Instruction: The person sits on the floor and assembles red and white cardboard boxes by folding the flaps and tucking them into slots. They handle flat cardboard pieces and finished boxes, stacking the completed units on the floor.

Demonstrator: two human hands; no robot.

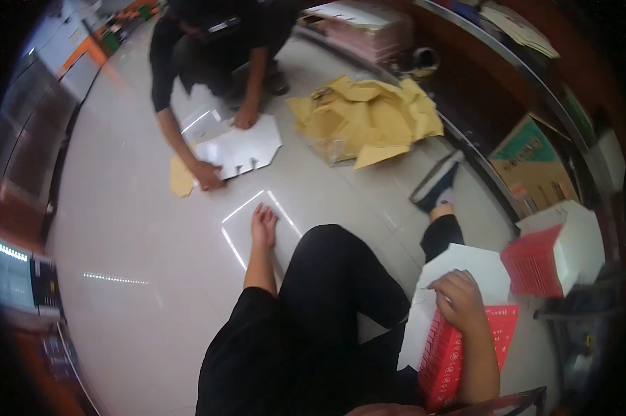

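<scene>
My left hand (263,225) is held over the tiled floor beside my bent knee, with loosely curled fingers apart and nothing in them. At my right side a stack of red-and-white flat cartons (443,357) stands close to my leg, its red printed edges toward me. My right hand (460,298) lies over the top of this stack. Its fingers are bent and closed at the white face of a carton sheet (472,262). The exact pinch is partly hidden by the hand.
Across from me a crouching person holds a white die-cut carton sheet (247,149) on the floor (153,229). Crumpled yellow wrapping paper (375,118) lies right of them. Another red-and-white carton stack (534,260) and a brown box (531,166) stand by the shelf at right.
</scene>
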